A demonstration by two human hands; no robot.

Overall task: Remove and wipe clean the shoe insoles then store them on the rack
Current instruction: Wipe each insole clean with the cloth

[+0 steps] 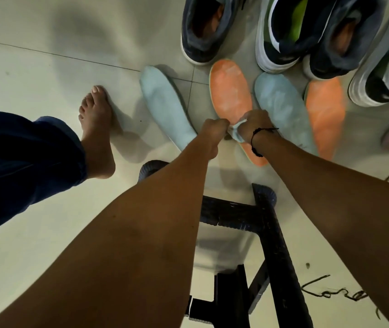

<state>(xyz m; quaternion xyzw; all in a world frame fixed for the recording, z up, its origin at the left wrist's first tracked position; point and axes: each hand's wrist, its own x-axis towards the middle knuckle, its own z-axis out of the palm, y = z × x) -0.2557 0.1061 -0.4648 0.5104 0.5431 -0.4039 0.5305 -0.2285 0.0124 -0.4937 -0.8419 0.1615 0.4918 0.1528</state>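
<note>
Several insoles lie on the pale tiled floor: a light blue insole (165,107) at the left, an orange insole (231,91) in the middle, a second light blue insole (281,102) and a second orange insole (326,110) at the right. My left hand (212,129) and my right hand (252,124) meet above the middle orange insole. Both pinch a small pale cloth (235,132) between them. A black cord sits on my right wrist.
Several dark sneakers stand at the top: one (203,29) left of the others (290,34), some with green insoles inside. A black stool frame (267,223) stands below my arms. My bare left foot (96,129) rests on the floor at the left.
</note>
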